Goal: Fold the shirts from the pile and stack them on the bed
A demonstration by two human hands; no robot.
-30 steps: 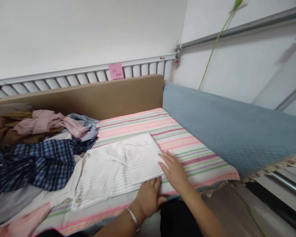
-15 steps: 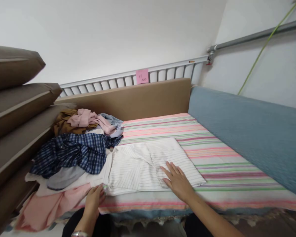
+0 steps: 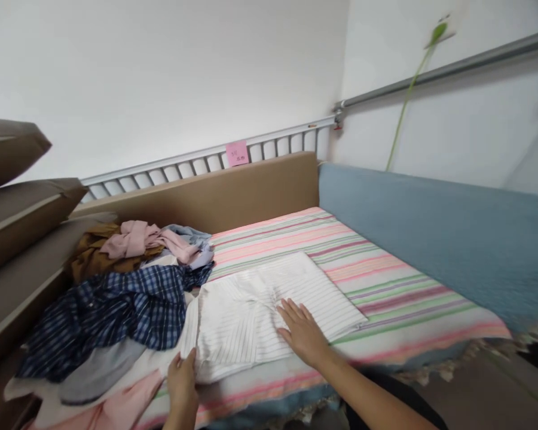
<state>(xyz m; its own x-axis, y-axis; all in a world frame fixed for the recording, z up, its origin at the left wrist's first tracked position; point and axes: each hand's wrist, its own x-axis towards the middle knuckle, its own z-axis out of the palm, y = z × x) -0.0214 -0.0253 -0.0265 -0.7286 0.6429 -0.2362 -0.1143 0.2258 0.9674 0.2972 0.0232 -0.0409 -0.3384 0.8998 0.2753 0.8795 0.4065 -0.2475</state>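
Note:
A white shirt with thin dark stripes (image 3: 237,322) lies folded into a flat, roughly rectangular shape on the bed cover. My right hand (image 3: 303,335) rests on its right half, palm down with the fingers stretched out. At the near left corner, my left hand (image 3: 182,379) has thumb and fingertips pinching the shirt's edge. Close to that hand are a pink garment (image 3: 130,399) and a grey piece of cloth (image 3: 103,367). Just left of the shirt, a dark blue checked shirt (image 3: 125,304) lies crumpled.
Brown and pink clothes (image 3: 134,239) are heaped farther back. Several brown cushions (image 3: 22,206) are stacked at the left. A brown padded panel (image 3: 251,188) and a blue-covered side (image 3: 421,233) border the striped bed cover (image 3: 341,251). A radiator (image 3: 183,170) stands behind.
The view has turned rightward, so the bed sits farther left. My left hand has moved up along the shirt's near left edge. My right hand still lies on the shirt.

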